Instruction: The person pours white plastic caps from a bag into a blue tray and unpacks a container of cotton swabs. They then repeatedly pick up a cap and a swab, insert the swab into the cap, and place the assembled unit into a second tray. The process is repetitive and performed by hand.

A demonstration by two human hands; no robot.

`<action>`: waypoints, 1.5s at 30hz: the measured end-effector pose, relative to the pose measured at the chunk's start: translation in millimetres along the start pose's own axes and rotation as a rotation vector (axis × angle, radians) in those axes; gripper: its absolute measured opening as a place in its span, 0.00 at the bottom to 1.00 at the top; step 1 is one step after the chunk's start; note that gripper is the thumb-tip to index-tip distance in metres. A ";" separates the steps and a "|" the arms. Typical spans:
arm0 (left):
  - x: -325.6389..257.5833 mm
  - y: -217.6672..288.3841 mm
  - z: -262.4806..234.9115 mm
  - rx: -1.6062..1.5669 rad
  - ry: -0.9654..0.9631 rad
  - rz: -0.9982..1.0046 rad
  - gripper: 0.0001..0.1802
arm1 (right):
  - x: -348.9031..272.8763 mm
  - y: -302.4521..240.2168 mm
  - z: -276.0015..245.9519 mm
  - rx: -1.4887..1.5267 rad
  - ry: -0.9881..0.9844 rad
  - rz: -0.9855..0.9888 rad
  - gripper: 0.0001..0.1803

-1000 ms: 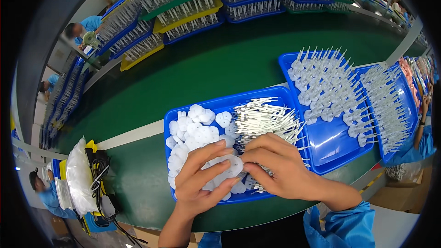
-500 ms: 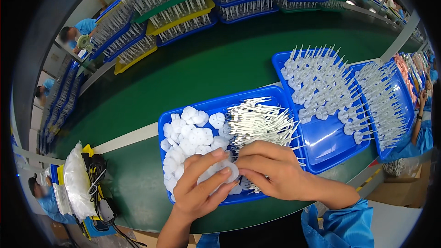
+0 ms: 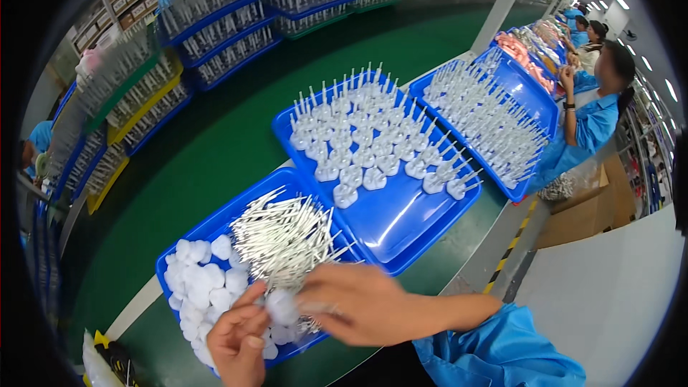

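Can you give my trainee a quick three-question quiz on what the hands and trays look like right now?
1. True or false: the left hand holds a white round cap.
2. Which lies beside the loose caps in the near tray? A) a pile of thin white sticks B) red bottles C) screws
3. Fill in: in the middle tray, the assembled white pieces stand with their sticks pointing ____.

Key
1. True; the right hand meets it there, blurred.
2. A
3. up
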State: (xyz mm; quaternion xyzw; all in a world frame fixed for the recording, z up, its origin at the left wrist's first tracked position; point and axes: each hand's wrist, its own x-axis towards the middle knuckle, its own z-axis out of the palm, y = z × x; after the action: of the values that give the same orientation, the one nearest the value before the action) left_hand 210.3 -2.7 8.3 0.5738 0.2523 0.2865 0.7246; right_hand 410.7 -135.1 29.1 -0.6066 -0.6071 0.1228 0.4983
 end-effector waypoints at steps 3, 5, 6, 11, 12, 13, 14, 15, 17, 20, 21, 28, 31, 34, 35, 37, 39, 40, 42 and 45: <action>5.7 18.0 -17.7 0.584 0.067 0.284 0.26 | -26.8 37.1 -47.2 -0.298 0.359 0.285 0.10; 9.4 25.2 -18.6 1.185 0.120 0.368 0.28 | -36.0 61.2 -73.4 -0.562 0.412 0.474 0.03; 9.7 24.8 -13.1 1.468 0.148 0.340 0.29 | -40.2 75.5 -78.1 -0.621 0.403 0.546 0.04; 12.6 26.0 -13.1 1.597 0.111 0.250 0.26 | -32.8 95.6 -73.7 -0.818 0.424 0.612 0.08; 11.8 27.5 -15.2 1.556 0.136 0.242 0.24 | -32.6 98.7 -73.1 -0.798 0.415 0.589 0.07; 12.1 28.9 -17.6 1.510 0.163 0.238 0.23 | -35.1 95.4 -73.7 -0.771 0.434 0.576 0.07; 15.3 29.4 -20.4 1.450 0.186 0.243 0.21 | -33.3 83.7 -75.0 -0.759 0.454 0.564 0.08; 19.9 27.0 -22.7 1.462 0.212 0.328 0.17 | -24.2 64.4 -75.7 -0.696 0.475 0.642 0.10; 25.5 25.2 -21.6 1.433 0.257 0.323 0.17 | -3.8 28.7 -74.3 -0.615 0.502 0.625 0.10; 29.5 18.5 -30.7 1.442 0.266 0.365 0.17 | 43.6 14.6 -41.9 -0.371 0.175 0.174 0.10; 31.2 16.4 -34.3 1.445 0.255 0.371 0.17 | 62.1 16.9 -28.1 -0.378 0.019 0.069 0.11; 35.1 17.0 -40.2 1.384 0.345 0.505 0.12 | 132.1 45.1 67.2 -0.871 -0.610 -0.174 0.09; 29.3 23.8 -37.8 1.056 0.405 0.422 0.08 | 136.5 45.9 73.5 -0.946 -0.640 -0.169 0.09; 23.6 25.6 -45.2 0.389 0.285 0.201 0.07 | 131.6 58.1 59.8 -0.850 -0.521 -0.246 0.10; 22.4 25.4 -48.1 0.129 0.215 0.115 0.07 | 127.2 59.8 52.3 -0.805 -0.462 -0.275 0.11; 20.2 26.2 -42.6 -0.144 0.186 0.047 0.08 | 118.3 59.9 41.0 -0.649 -0.354 -0.264 0.12; 20.5 24.6 -37.0 -0.310 0.148 0.021 0.09 | 110.4 51.0 27.1 -0.440 -0.246 -0.176 0.12; 20.3 22.3 -36.3 -0.339 0.133 0.026 0.10 | 107.2 46.2 22.0 -0.243 -0.269 -0.033 0.11; 19.4 17.5 -34.5 -0.349 0.120 0.027 0.12 | 100.9 37.0 13.7 0.154 -0.300 0.254 0.09; 17.7 15.7 -26.7 -0.258 0.151 0.021 0.15 | 90.2 31.7 11.6 0.610 -0.362 0.533 0.10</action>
State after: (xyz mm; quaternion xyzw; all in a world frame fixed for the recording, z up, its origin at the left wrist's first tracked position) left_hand 202.4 30.9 17.3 0.4552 0.2609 0.3664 0.7684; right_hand 442.3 -44.9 40.9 -0.5360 -0.4432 0.5245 0.4911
